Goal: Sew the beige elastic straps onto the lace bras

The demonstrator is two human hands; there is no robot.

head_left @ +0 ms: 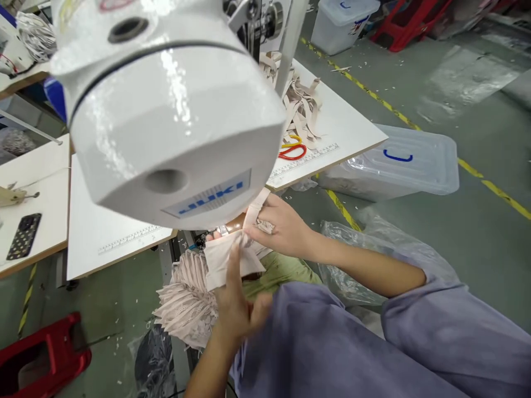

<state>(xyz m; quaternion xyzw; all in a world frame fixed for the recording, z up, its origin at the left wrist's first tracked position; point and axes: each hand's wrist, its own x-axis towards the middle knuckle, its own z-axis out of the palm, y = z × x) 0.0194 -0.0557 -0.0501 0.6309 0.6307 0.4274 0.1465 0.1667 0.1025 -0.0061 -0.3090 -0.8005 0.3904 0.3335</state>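
My left hand [237,307] holds a pale beige fabric piece [218,262], the index finger lying over its front and fingertips showing at its upper edge. Its thumb sticks out to the side, slightly blurred. A narrow beige fabric strip [254,210] is pinched in my right hand [284,226], close to the upper right of the piece. Both hands are just below the head of a white sewing machine [178,138] marked JUKI, which hides the needle area. A bunch of gathered beige lace garments [188,304] hangs left of my left hand.
The white machine table [357,130] carries beige strips [301,108], red-and-yellow-handled scissors [293,150] and a printed ruler scale. A patterned phone [24,236] lies on the left table. Lidded plastic bins [427,160], plastic sheeting [352,249] and a red stool [45,359] are on the floor.
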